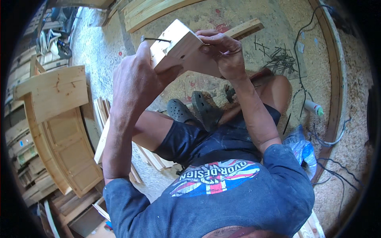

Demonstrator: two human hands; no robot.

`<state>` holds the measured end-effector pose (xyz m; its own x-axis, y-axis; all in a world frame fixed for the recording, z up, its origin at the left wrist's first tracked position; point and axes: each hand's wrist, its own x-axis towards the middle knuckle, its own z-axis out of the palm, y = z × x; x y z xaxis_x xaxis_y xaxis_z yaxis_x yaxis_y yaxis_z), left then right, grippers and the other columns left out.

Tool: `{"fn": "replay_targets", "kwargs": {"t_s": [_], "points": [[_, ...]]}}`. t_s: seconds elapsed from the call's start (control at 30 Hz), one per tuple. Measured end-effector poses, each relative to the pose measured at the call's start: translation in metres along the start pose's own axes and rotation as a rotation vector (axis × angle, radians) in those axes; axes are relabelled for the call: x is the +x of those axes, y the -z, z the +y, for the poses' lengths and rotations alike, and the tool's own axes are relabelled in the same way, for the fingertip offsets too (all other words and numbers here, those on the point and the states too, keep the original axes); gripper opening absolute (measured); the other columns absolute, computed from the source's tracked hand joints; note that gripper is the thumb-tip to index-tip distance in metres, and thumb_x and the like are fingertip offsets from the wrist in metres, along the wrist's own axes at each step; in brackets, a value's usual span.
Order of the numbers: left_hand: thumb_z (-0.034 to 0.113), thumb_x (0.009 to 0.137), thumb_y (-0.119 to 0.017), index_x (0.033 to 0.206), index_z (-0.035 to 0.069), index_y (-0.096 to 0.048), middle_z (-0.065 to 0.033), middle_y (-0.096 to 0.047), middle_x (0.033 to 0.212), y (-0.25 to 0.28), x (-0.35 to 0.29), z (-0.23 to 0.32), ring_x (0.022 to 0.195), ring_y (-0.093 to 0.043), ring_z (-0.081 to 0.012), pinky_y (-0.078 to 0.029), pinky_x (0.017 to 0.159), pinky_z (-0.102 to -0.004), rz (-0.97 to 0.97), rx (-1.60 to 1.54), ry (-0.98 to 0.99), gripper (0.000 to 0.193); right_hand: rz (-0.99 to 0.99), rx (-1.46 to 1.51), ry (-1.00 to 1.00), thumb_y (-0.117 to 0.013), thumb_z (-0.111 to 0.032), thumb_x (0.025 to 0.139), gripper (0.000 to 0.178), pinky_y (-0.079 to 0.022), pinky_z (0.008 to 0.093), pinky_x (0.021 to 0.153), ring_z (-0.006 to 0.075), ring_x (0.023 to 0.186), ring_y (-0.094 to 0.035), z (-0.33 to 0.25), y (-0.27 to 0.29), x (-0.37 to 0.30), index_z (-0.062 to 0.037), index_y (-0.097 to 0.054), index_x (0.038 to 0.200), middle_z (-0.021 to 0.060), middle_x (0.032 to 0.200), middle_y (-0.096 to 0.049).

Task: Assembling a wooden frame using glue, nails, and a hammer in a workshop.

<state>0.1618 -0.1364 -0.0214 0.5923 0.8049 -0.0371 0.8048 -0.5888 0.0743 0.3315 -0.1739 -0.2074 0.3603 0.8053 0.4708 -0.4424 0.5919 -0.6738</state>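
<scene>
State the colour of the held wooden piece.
The wooden piece is pale tan, best seen in head view.

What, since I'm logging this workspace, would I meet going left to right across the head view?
Judged by their middles: panelled wooden door → left hand → wooden block → right hand → pile of nails → white bottle with a green tip.

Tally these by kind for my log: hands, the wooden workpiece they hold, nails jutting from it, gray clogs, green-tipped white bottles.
Hands, left hand and right hand: 2
Wooden workpiece: 1
Jutting nail: 1
Gray clogs: 2
Green-tipped white bottle: 1
Total: 7
</scene>
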Motion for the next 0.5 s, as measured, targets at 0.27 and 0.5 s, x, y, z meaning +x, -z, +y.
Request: {"fn": "replay_targets", "kwargs": {"t_s": [0.27,0.5], "points": [[0.045,0.077,-0.088,0.096,-0.002,-0.060,-0.0243,-0.072,0.078,0.004,-0.005,-0.008,0.078,-0.074,-0.0398,-0.059,0.070,-0.0474,0.022,0.055,0.018,0.058,0.059,-0.041,-0.121,-0.068,-0.007,0.097,0.027,-0.053,0.0312,0.096,0.0169,0.115,-0.065,-0.004,0.010,-0.005,-0.0046,-0.070,0.124,0.0100,0.123,-0.071],[0.040,0.081,-0.084,0.098,-0.003,-0.064,-0.0243,-0.073,0.083,0.007,-0.004,0.002,0.079,-0.076,-0.0372,-0.060,0.071,-0.0447,-0.019,0.051,0.017,0.050,-0.917,-1.862,-0.721,-0.061,-0.008,0.087,0.028,-0.050,0.0514,0.099,0.0380,0.111,-0.065,0.057,0.185,-0.140,-0.0086,-0.065,0.114,0.0183,0.117,-0.068]]}}
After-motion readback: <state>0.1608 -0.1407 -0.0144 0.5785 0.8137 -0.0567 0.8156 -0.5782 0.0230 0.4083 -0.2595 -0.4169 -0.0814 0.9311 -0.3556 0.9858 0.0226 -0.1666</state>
